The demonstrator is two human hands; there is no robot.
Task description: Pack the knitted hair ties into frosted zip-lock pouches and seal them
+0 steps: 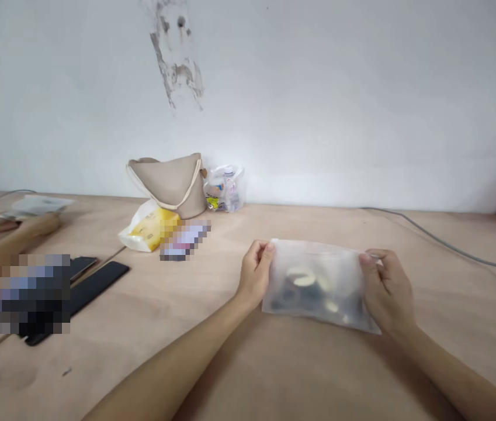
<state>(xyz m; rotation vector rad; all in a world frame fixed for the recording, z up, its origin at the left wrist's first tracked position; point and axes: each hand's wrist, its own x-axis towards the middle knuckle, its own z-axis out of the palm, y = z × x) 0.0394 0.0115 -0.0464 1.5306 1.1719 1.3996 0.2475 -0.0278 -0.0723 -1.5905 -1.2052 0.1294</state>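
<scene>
A frosted plastic zip pouch (318,283) with dark and pale round items inside rests on the wooden table (248,374) in front of me. My left hand (256,275) pinches its upper left corner, fingers closed on the edge. At the upper right corner, my right hand (385,289) grips the pouch the same way. The pouch stands tilted up between both hands.
A beige bucket bag (171,184), a yellow and white packet (151,229) and a clear bag of small bottles (225,188) sit by the wall. Black flat devices (94,283) lie at left. Another person's arm (15,228) reaches in far left. A grey cable (440,240) crosses the right.
</scene>
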